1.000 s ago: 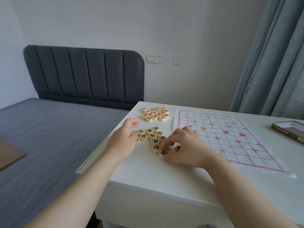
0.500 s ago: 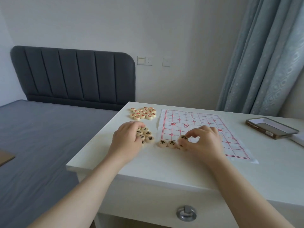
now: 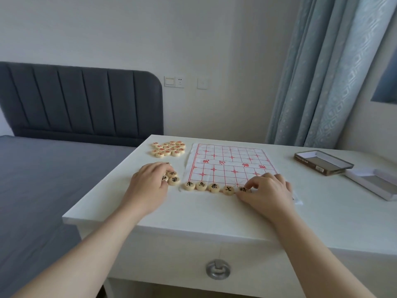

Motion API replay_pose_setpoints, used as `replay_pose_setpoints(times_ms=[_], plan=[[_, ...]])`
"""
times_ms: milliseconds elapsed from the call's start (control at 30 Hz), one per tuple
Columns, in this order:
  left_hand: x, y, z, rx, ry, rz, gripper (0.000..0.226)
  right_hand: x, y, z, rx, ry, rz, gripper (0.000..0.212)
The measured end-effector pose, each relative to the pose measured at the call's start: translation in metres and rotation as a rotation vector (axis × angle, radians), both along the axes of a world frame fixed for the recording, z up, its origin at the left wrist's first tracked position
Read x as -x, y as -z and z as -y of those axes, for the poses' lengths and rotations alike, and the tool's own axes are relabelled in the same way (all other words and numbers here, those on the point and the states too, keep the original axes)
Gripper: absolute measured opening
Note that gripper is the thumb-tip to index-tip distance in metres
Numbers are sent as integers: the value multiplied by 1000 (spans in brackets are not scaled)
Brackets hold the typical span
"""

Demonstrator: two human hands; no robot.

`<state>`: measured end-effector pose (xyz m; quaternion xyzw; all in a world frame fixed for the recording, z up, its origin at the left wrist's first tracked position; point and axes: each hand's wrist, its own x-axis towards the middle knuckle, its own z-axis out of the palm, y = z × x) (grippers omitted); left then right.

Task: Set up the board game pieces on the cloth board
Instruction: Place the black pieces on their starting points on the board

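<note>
R hand (image 3: 266, 190) pinches 5th black piece (image 3: 243, 189) at near edge of cloth board (image 3: 232, 160); L hand (image 3: 150, 181) covers black pile (image 3: 173, 178), grip unclear.

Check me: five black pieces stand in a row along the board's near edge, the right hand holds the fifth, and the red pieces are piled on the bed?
Not quite. The head view shows the red pieces piled on the table, left of the far end of the board, not on the bed. The black row and the right hand on the fifth piece are right.
</note>
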<state>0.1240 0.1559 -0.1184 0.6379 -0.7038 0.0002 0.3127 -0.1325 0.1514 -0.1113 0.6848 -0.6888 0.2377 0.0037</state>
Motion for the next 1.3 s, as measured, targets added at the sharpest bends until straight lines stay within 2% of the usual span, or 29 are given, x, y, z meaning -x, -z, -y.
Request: replay_pose_setpoints(times_ms=[100,300,400,467,533,633,800,933,1000,1067,1167,1233,1300], plan=[[0,0,0,-3,5,-21,37,0,-1,-1,-28,-16,19,30],[-2,1,2,-16,13,-74,39,1,-3,-3,-40,-72,60,24],[-2,1,1,-25,7,-96,39,-1,-3,-4,-35,-78,118,35],[-3,0,1,-30,5,-117,38,-6,-6,-4,51,-71,245,48],[-3,0,1,-32,-1,-145,38,-18,-10,-5,171,-98,310,44],[-7,2,1,-4,-30,-214,37,-54,-14,-3,204,-254,301,24],[-19,0,6,19,-101,-454,39,-115,-9,13,109,-442,213,26],[-35,-3,9,221,-111,-417,39,-133,-17,36,54,-440,151,29],[-42,-4,11,216,-84,-452,42,-138,-22,45,47,-437,140,30],[-51,-3,18,158,-120,-575,44,-143,-24,53,46,-439,131,30],[-67,-3,27,70,-212,-889,38,-148,-19,60,52,-435,142,30],[-73,-5,28,41,-171,-1061,34,-148,-13,61,53,-438,144,29],[-76,-7,26,14,-110,-1140,28,-148,-10,61,53,-446,128,28]])
